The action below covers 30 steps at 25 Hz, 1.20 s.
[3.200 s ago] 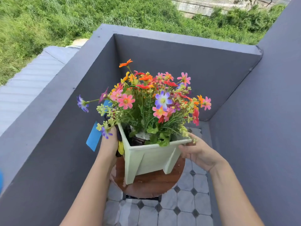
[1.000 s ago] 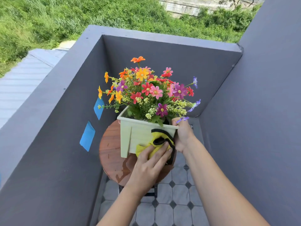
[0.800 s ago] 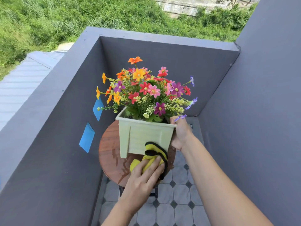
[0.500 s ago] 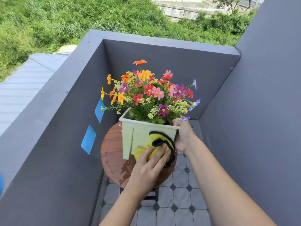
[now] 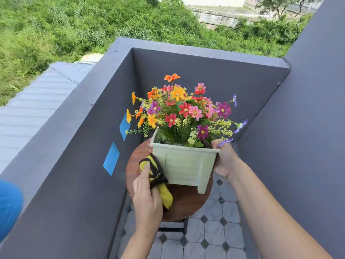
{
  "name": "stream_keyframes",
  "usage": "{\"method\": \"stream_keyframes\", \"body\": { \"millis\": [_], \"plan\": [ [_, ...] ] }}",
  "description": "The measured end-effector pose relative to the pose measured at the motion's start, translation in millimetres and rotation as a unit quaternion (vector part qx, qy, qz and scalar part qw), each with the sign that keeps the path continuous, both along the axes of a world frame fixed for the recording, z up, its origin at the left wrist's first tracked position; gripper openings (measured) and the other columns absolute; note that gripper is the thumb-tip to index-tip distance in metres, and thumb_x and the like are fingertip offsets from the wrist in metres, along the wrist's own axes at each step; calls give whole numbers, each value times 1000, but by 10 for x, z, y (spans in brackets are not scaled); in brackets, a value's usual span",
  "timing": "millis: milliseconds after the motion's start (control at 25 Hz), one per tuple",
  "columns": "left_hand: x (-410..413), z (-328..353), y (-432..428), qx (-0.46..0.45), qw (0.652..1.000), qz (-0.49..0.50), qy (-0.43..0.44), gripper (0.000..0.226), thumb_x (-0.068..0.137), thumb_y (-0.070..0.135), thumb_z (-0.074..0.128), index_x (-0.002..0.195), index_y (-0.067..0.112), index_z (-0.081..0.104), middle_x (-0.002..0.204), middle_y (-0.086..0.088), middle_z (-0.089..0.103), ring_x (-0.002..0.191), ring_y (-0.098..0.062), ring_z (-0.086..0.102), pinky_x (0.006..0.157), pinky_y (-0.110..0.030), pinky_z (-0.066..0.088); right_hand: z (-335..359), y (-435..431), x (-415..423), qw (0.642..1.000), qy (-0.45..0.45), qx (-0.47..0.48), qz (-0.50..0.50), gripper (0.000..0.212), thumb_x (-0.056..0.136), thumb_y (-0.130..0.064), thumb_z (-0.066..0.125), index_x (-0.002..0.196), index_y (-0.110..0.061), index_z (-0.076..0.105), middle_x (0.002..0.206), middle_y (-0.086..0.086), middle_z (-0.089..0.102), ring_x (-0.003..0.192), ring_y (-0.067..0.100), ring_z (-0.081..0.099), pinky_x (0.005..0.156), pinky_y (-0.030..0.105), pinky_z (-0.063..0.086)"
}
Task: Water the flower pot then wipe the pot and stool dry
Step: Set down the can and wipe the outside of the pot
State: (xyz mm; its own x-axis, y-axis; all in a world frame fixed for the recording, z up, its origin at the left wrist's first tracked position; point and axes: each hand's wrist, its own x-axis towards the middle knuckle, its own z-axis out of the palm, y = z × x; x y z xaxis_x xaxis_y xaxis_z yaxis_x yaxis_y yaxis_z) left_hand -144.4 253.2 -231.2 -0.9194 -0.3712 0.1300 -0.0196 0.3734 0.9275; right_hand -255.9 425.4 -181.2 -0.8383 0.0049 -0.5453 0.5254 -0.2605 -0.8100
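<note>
Closed around a yellow-and-black cloth (image 5: 156, 176), the left hand (image 5: 147, 200) pressed it against the left side of the pale green flower pot (image 5: 183, 165). On the pot's right, the right hand (image 5: 225, 159) gripped the rim, thumb over the top edge and fingers hidden behind the wall. Pot and flowers (image 5: 183, 111) sat on a round brown stool (image 5: 183, 202), whose far part was covered by the pot. Only a dark frame (image 5: 173, 228) showed beneath the seat. A blurred blue object (image 5: 8, 208) was cut off at the left edge.
</note>
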Motion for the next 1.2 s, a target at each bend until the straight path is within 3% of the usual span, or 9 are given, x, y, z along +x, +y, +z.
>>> {"method": "stream_keyframes", "body": {
  "millis": [120, 280, 360, 520, 760, 840, 920, 1040, 1200],
  "plan": [
    [-209, 152, -23, 69, 997, -11, 10, 59, 79, 11, 35, 131, 39, 42, 114, 30, 51, 101, 17, 49, 90, -8, 37, 26, 87, -1, 999, -21, -9, 41, 16, 43, -14, 41, 33, -17, 28, 71, 11, 36, 67, 25, 45, 69, 30, 40],
    [-394, 216, -39, 305, 951, 12, -46, 33, 87, 25, 45, 116, 36, 59, 79, 21, 67, 85, -14, 64, 90, -47, 49, 2, 162, -64, 999, -8, -4, 37, 16, 39, -18, 44, 33, -16, 29, 68, 11, 26, 65, 26, 38, 68, 30, 37],
    [-319, 292, 0, 369, 929, 9, -32, 32, 86, 19, 49, 108, 37, 65, 86, 16, 68, 98, -31, 61, 95, -58, 45, -30, 177, -89, 999, 6, -5, 37, 18, 36, -17, 45, 33, -17, 28, 68, 9, 24, 64, 25, 36, 66, 30, 34],
    [-288, 419, 61, 398, 917, 5, -12, 33, 94, 8, 44, 106, 32, 63, 73, 14, 65, 74, -27, 61, 65, -38, 54, -18, 209, -47, 998, 11, -27, 52, 15, 39, -12, 41, 31, -16, 29, 67, 10, 32, 65, 25, 43, 66, 31, 37],
    [-437, 424, 24, 452, 888, 40, -71, 23, 97, 23, 38, 103, 20, 61, 58, 0, 54, 49, -23, 54, 40, -21, 43, 106, 65, 21, 999, -17, -11, 28, 27, 60, -8, 40, 36, -19, 41, 60, 8, 41, 60, 25, 43, 61, 29, 37],
    [-416, 451, 50, 458, 885, 43, -63, 22, 97, 24, 40, 99, 22, 61, 61, 0, 53, 51, -22, 51, 40, -21, 43, 82, 32, 103, 999, 3, -37, -28, 28, 80, -16, 44, 57, -14, 61, 68, 10, 59, 64, 27, 53, 63, 33, 41],
    [-400, 416, 84, 435, 898, 42, -58, 21, 96, 27, 42, 98, 22, 62, 57, 6, 55, 51, -18, 52, 49, -26, 47, 1, 23, 252, 993, 52, -45, -101, 27, 90, -34, 42, 91, -17, 63, 93, 8, 65, 83, 26, 59, 70, 35, 44],
    [-375, 349, 110, 419, 905, 53, -49, 26, 95, 26, 44, 111, 14, 61, 60, 5, 54, 53, -16, 52, 61, -36, 45, -76, -201, 591, 983, 73, 103, -131, 66, 76, -64, 48, 123, -18, 49, 129, 1, 49, 118, 18, 44, 93, 35, 37],
    [-308, 370, 125, 419, 906, 53, -36, 19, 94, 24, 45, 97, 29, 64, 59, 12, 59, 53, -11, 54, 62, -36, 47, -70, -723, 810, 950, 44, 251, -177, 106, 67, -56, 65, 147, -17, 9, 151, 2, 13, 141, 19, 10, 110, 42, 17]
  ]
}}
